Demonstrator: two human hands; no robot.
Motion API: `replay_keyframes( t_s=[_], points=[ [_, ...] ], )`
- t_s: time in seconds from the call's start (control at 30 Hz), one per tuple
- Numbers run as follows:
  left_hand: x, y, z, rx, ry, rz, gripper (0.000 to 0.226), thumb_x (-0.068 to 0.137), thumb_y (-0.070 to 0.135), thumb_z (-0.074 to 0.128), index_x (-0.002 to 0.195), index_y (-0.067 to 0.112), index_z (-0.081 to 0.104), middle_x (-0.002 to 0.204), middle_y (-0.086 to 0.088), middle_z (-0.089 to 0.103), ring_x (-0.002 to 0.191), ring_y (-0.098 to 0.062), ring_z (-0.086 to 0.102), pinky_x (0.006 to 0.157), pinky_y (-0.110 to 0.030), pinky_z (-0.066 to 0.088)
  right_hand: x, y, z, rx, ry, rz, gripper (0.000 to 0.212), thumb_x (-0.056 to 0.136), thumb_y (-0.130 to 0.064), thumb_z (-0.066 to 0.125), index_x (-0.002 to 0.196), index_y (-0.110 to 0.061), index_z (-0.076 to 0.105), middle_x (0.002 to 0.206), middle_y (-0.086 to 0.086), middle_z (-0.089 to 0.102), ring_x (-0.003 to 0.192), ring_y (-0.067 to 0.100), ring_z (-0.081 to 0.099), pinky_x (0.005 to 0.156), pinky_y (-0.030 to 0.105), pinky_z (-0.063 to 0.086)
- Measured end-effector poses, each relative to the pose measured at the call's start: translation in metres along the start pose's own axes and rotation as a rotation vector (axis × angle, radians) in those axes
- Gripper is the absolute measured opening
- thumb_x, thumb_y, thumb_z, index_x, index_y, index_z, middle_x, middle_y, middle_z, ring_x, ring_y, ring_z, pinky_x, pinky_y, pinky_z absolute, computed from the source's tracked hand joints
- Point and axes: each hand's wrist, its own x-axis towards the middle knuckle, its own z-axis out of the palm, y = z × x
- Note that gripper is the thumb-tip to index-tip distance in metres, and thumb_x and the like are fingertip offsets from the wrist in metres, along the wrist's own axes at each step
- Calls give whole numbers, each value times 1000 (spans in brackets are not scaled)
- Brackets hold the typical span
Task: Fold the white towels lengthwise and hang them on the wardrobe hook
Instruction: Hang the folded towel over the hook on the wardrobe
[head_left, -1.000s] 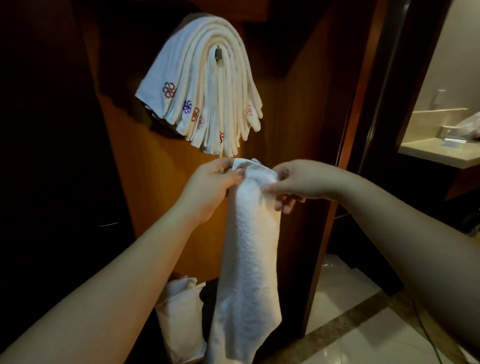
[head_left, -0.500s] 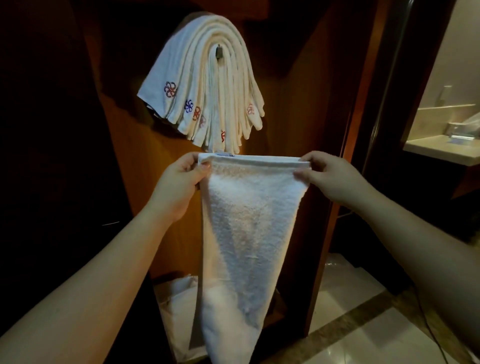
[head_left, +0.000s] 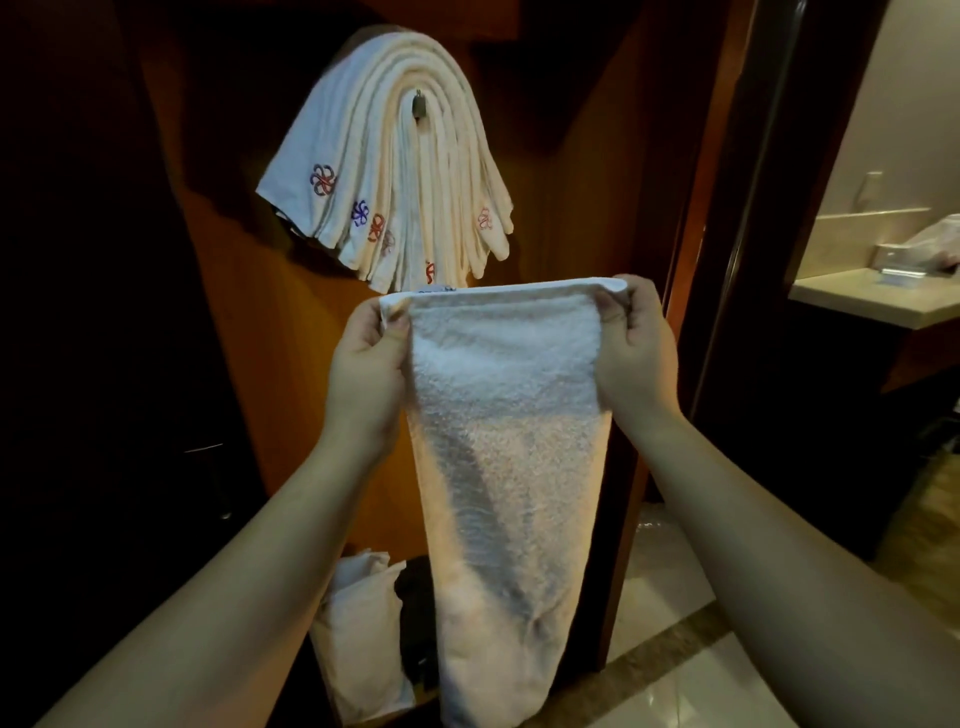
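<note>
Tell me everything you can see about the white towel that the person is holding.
The towel is white terry cloth with a flat woven band along its top edge. It hangs straight down in front of the wardrobe, below the towels already on the hook, and narrows toward its lower end. The left hand pinches its top left corner and the right hand grips its top right corner, holding the top edge stretched level. Nothing else visibly touches it.

You hold a white towel (head_left: 498, 415) by its top corners — it hangs long and narrow, tapering downward. Above it, folded towels (head_left: 395, 171) with embroidered logos drape over the hook (head_left: 418, 106).
</note>
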Motion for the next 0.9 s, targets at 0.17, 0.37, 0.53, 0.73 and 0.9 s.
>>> replay_keyframes(
  t_s=[0.17, 0.37, 0.53, 0.73, 0.9],
  points=[
    [-6, 6, 6, 25, 26, 67, 16, 97, 34, 53, 99, 29, 68, 101, -11, 68, 94, -30, 64, 83, -52, 52, 0, 5, -6, -47, 23, -47, 7, 105, -40, 44, 101, -43, 50, 67, -23, 56, 54, -2, 50, 45, 14, 34],
    [-10, 8, 9, 35, -16, 42, 16, 96, 35, 55, 99, 34, 71, 96, 0, 73, 91, -22, 69, 80, -43, 56, -4, 13, -18, -108, 12, -38, 30, 100, -58, 40, 87, -34, 51, 67, -15, 52, 60, -3, 51, 49, 17, 37],
    [-12, 4, 8, 55, -36, 42, 16, 95, 38, 57, 102, 36, 71, 101, -3, 72, 96, -25, 69, 82, -44, 57, -10, 19, -21, -72, 16, -3, 24, 103, -49, 43, 81, -41, 49, 67, -12, 52, 59, -3, 51, 49, 13, 37],
    [-11, 0, 6, 30, -43, 19, 16, 96, 35, 58, 100, 36, 73, 99, 0, 74, 90, -18, 71, 70, -30, 58, -11, 15, -27, -29, -23, 84, 28, 100, -51, 51, 78, -34, 54, 65, -9, 53, 57, 3, 49, 48, 13, 37],
    [-6, -2, 5, -46, -47, -88, 19, 99, 21, 54, 107, 23, 71, 102, -3, 75, 89, -17, 71, 70, -28, 57, -7, 17, -33, 361, -434, 475, 44, 87, -53, 65, 118, -22, 67, 110, 4, 75, 98, 20, 73, 81, 35, 59]
  ],
)
